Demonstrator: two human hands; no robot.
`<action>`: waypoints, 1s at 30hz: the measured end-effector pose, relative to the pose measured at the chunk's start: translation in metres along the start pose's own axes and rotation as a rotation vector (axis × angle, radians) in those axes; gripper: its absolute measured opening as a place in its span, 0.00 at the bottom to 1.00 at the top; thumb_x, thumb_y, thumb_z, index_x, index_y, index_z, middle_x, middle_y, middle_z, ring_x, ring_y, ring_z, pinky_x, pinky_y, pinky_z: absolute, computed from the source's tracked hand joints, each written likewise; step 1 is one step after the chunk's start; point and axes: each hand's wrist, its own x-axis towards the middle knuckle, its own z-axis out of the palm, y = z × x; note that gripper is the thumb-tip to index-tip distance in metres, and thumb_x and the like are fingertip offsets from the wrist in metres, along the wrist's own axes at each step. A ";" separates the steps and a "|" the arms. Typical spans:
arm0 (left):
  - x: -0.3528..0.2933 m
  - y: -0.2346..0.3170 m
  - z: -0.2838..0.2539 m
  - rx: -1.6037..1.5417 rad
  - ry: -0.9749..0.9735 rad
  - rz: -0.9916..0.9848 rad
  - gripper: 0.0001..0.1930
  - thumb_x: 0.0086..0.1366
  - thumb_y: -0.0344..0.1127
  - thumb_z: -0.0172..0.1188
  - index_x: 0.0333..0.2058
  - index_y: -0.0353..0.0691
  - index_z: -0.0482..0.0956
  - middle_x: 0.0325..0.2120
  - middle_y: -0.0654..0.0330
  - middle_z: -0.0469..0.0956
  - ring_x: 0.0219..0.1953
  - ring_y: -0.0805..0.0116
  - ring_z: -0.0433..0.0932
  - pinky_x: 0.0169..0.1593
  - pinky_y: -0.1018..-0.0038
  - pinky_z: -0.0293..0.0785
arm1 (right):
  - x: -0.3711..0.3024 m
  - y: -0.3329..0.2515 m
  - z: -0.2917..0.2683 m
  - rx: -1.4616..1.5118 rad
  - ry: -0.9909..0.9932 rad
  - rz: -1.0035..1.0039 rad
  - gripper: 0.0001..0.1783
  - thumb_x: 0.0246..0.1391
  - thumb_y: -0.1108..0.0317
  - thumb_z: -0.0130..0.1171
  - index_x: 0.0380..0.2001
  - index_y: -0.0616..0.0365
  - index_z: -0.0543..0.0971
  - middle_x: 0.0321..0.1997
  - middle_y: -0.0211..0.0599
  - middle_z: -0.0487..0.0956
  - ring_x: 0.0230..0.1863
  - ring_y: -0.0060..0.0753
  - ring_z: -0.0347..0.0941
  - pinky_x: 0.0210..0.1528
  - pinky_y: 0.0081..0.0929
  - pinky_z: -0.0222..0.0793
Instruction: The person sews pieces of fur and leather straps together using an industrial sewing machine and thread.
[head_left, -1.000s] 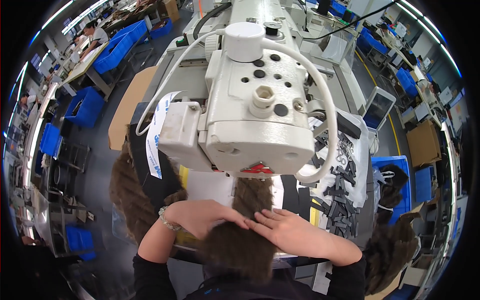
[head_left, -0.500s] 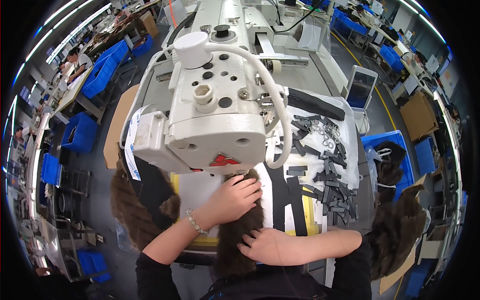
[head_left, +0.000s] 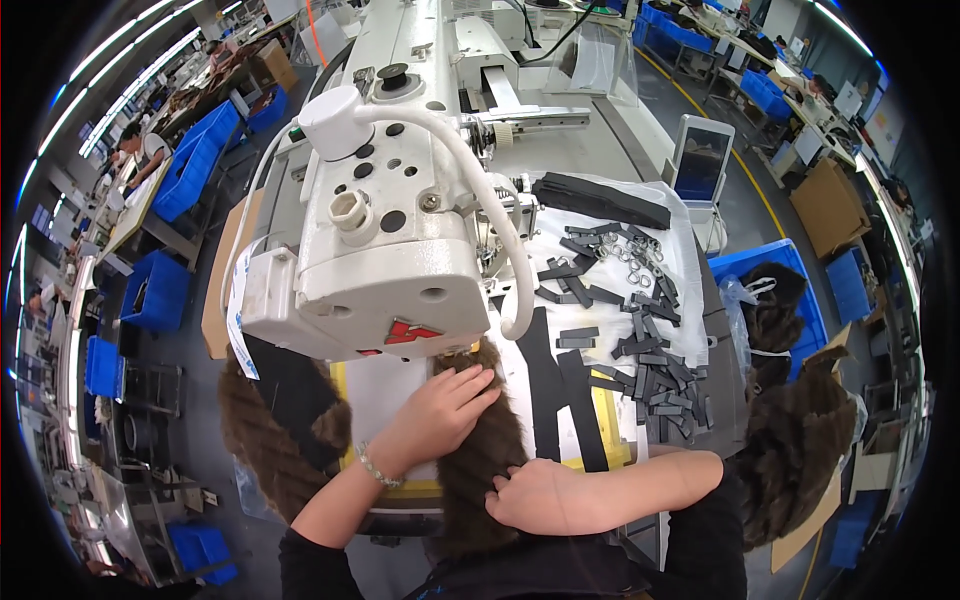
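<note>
A long strip of brown fur (head_left: 485,450) runs from under the head of a white industrial sewing machine (head_left: 385,275) back toward my body. My left hand (head_left: 440,415), with a beaded bracelet at the wrist, lies flat on its far part, fingers stretched out together just below the machine head. Nearer to me, my right hand (head_left: 525,495) is closed at the strip's right edge, fingertips curled into the fur. The needle area is hidden behind the machine head. To the right of the fur lie black strips (head_left: 578,410) on a white, yellow-edged surface.
Many short black straps (head_left: 660,375) and metal rings (head_left: 643,262) lie on white sheeting at the right. More brown fur (head_left: 795,455) hangs at far right beside a blue bin (head_left: 815,325). Fur with black backing (head_left: 285,420) lies left. A small screen (head_left: 703,160) stands behind.
The fingers of my right hand have curled in from a spread pose on the fur. My left hand stays flat on the strip. The whole view has shifted slightly.
</note>
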 end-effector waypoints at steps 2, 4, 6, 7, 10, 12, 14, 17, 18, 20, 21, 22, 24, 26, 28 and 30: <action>-0.003 0.001 0.002 -0.010 0.000 -0.012 0.17 0.56 0.27 0.59 0.46 0.36 0.77 0.51 0.51 0.75 0.55 0.55 0.73 0.56 0.61 0.69 | -0.003 -0.001 -0.011 0.017 -0.020 0.021 0.05 0.42 0.72 0.57 0.19 0.62 0.79 0.20 0.43 0.79 0.28 0.45 0.80 0.27 0.37 0.75; -0.004 0.002 0.004 -0.022 0.000 -0.023 0.17 0.56 0.27 0.59 0.47 0.36 0.77 0.52 0.51 0.74 0.56 0.54 0.72 0.57 0.59 0.69 | -0.004 -0.003 -0.021 0.008 -0.076 0.028 0.05 0.42 0.73 0.57 0.18 0.61 0.79 0.21 0.43 0.80 0.29 0.46 0.80 0.27 0.37 0.75; -0.005 0.003 0.004 -0.049 0.007 -0.036 0.17 0.57 0.26 0.58 0.47 0.35 0.76 0.52 0.50 0.74 0.56 0.53 0.72 0.57 0.58 0.69 | -0.005 -0.002 -0.019 0.013 -0.080 0.020 0.05 0.42 0.73 0.57 0.18 0.62 0.79 0.21 0.44 0.80 0.29 0.46 0.80 0.27 0.37 0.76; -0.005 0.003 0.005 -0.053 0.011 -0.030 0.17 0.57 0.26 0.58 0.47 0.35 0.76 0.52 0.50 0.74 0.56 0.53 0.72 0.57 0.58 0.69 | -0.006 0.000 -0.018 0.016 -0.082 0.017 0.05 0.41 0.73 0.57 0.18 0.62 0.79 0.21 0.44 0.80 0.29 0.46 0.80 0.27 0.37 0.76; -0.007 0.003 0.007 -0.046 0.001 -0.015 0.17 0.57 0.28 0.60 0.47 0.36 0.77 0.53 0.50 0.73 0.57 0.53 0.71 0.58 0.58 0.68 | 0.000 -0.005 0.004 0.033 -0.073 0.029 0.05 0.41 0.73 0.58 0.21 0.63 0.79 0.22 0.45 0.80 0.29 0.46 0.80 0.27 0.37 0.76; -0.008 0.005 0.004 -0.062 -0.063 -0.022 0.22 0.58 0.39 0.63 0.50 0.36 0.75 0.55 0.48 0.71 0.59 0.51 0.69 0.59 0.54 0.66 | 0.003 -0.010 0.005 -0.034 -0.137 0.011 0.08 0.44 0.70 0.58 0.27 0.64 0.77 0.28 0.47 0.80 0.31 0.44 0.80 0.29 0.35 0.76; -0.008 0.012 -0.002 -0.056 -0.092 -0.036 0.28 0.57 0.46 0.64 0.53 0.37 0.73 0.57 0.47 0.68 0.61 0.50 0.66 0.60 0.52 0.64 | -0.001 -0.009 -0.004 -0.099 -0.207 -0.006 0.12 0.46 0.68 0.58 0.32 0.65 0.75 0.34 0.50 0.80 0.33 0.42 0.81 0.30 0.32 0.77; -0.011 0.022 -0.002 0.001 -0.151 -0.076 0.38 0.55 0.57 0.63 0.58 0.40 0.68 0.61 0.46 0.63 0.64 0.49 0.61 0.62 0.49 0.60 | -0.013 0.014 -0.054 0.132 -0.291 0.020 0.14 0.48 0.66 0.61 0.35 0.63 0.73 0.29 0.45 0.77 0.33 0.49 0.78 0.31 0.36 0.75; -0.017 0.024 -0.003 0.052 -0.178 -0.113 0.41 0.54 0.61 0.61 0.61 0.41 0.66 0.62 0.45 0.61 0.65 0.49 0.59 0.63 0.48 0.58 | -0.016 0.022 -0.071 0.130 -0.209 0.113 0.11 0.48 0.66 0.61 0.31 0.61 0.74 0.29 0.45 0.77 0.32 0.49 0.78 0.30 0.37 0.74; -0.019 0.027 -0.003 0.050 -0.184 -0.131 0.41 0.56 0.62 0.60 0.62 0.43 0.64 0.63 0.46 0.59 0.66 0.50 0.58 0.64 0.50 0.56 | -0.024 0.049 -0.084 -0.223 -0.042 0.290 0.09 0.48 0.64 0.61 0.24 0.58 0.75 0.27 0.40 0.78 0.30 0.44 0.79 0.30 0.38 0.74; -0.020 0.028 -0.003 0.070 -0.185 -0.135 0.40 0.56 0.61 0.59 0.62 0.43 0.64 0.63 0.46 0.60 0.66 0.50 0.58 0.64 0.50 0.57 | -0.023 0.062 -0.085 -0.259 0.026 0.494 0.09 0.49 0.64 0.62 0.24 0.57 0.76 0.25 0.38 0.78 0.29 0.42 0.79 0.31 0.36 0.74; -0.016 0.029 -0.004 0.087 -0.180 -0.125 0.40 0.57 0.61 0.59 0.62 0.43 0.64 0.63 0.46 0.60 0.65 0.50 0.59 0.64 0.50 0.57 | -0.031 0.085 -0.074 -0.369 0.103 0.590 0.09 0.47 0.64 0.63 0.26 0.56 0.76 0.26 0.37 0.78 0.30 0.42 0.79 0.32 0.35 0.74; -0.014 0.031 -0.001 0.086 -0.168 -0.111 0.39 0.57 0.60 0.58 0.62 0.43 0.65 0.63 0.46 0.60 0.65 0.50 0.59 0.64 0.51 0.57 | -0.041 0.109 -0.061 -0.343 0.196 0.680 0.10 0.45 0.66 0.65 0.28 0.56 0.76 0.29 0.38 0.78 0.34 0.42 0.78 0.36 0.36 0.74; -0.016 0.032 0.001 0.090 -0.163 -0.113 0.38 0.58 0.60 0.58 0.62 0.43 0.65 0.62 0.46 0.61 0.65 0.50 0.59 0.63 0.51 0.57 | -0.046 0.120 -0.050 -0.251 0.373 0.630 0.07 0.46 0.70 0.63 0.29 0.58 0.76 0.31 0.39 0.76 0.36 0.43 0.77 0.39 0.36 0.74; -0.019 0.034 0.002 0.076 -0.144 -0.122 0.37 0.59 0.58 0.58 0.61 0.42 0.65 0.62 0.45 0.61 0.65 0.50 0.60 0.63 0.51 0.58 | -0.049 0.122 -0.047 -0.201 0.344 0.680 0.09 0.44 0.71 0.63 0.30 0.59 0.75 0.32 0.37 0.74 0.38 0.42 0.76 0.43 0.36 0.73; -0.023 0.037 0.004 0.064 -0.139 -0.126 0.37 0.58 0.57 0.59 0.61 0.42 0.65 0.62 0.45 0.60 0.64 0.48 0.60 0.63 0.50 0.57 | -0.049 0.123 -0.046 -0.185 0.343 0.714 0.08 0.45 0.71 0.63 0.29 0.58 0.75 0.31 0.37 0.75 0.37 0.43 0.76 0.42 0.37 0.72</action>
